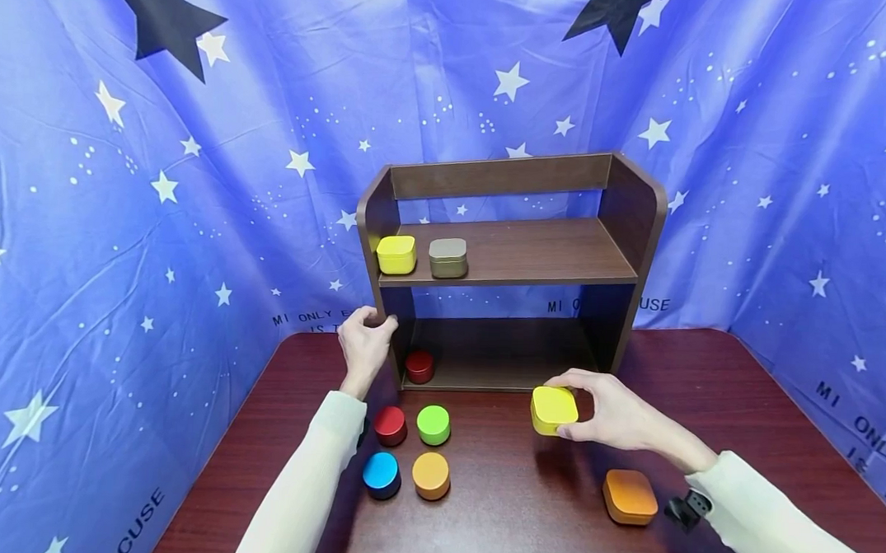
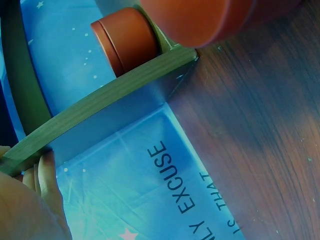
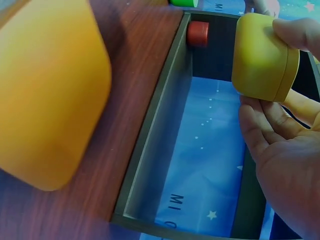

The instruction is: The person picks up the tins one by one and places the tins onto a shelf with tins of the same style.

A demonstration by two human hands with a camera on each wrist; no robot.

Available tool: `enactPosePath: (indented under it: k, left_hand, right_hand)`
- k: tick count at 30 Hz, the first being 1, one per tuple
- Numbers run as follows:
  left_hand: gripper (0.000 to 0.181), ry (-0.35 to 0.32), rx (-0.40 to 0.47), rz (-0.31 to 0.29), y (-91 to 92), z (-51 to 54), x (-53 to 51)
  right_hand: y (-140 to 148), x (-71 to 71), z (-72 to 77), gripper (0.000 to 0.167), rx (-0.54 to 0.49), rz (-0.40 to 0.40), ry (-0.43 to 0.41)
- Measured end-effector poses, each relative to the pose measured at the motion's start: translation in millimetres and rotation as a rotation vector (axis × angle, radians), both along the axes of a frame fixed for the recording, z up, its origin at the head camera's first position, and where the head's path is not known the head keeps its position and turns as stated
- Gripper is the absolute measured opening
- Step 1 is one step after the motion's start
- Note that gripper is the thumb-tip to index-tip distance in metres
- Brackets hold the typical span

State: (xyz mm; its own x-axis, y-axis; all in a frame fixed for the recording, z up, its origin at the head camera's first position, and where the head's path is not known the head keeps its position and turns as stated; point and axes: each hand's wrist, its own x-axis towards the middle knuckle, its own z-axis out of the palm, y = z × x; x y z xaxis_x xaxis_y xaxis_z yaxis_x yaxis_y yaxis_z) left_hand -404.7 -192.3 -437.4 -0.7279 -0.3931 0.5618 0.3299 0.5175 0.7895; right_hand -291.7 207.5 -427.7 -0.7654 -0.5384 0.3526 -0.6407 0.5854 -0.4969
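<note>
In the head view my right hand [image 1: 615, 409] pinches a yellow square tin [image 1: 553, 411] between thumb and fingers, in front of the shelf's lower right. The right wrist view shows that yellow tin [image 3: 262, 57] against the thumb and fingertips. My left hand [image 1: 366, 339] grips the left side panel of the brown two-tier shelf [image 1: 518, 251]. The left wrist view has those fingers [image 2: 47, 175] behind the panel edge. On the upper board sit another yellow tin [image 1: 397, 255] and a grey-green tin [image 1: 448, 258]. A red round tin [image 1: 420, 367] stands at the lower board's left end.
Before the shelf on the dark red table [image 1: 507, 510] stand a red tin [image 1: 390, 426], a green tin [image 1: 433, 424], a blue tin [image 1: 382, 475] and a yellow-orange tin [image 1: 431, 476], all round. An orange square tin [image 1: 630, 497] lies near my right wrist. Blue star-printed cloth [image 1: 190, 282] surrounds the table.
</note>
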Motion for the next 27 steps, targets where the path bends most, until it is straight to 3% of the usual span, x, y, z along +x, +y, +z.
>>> enactPosePath:
  k: [27]
  left_hand:
    - [0.015,0.006,0.023,-0.01,-0.1,-1.0,-1.6]
  right_hand:
    - [-19.3,-15.9,42.5,0.053,-0.031,0.031,0.035]
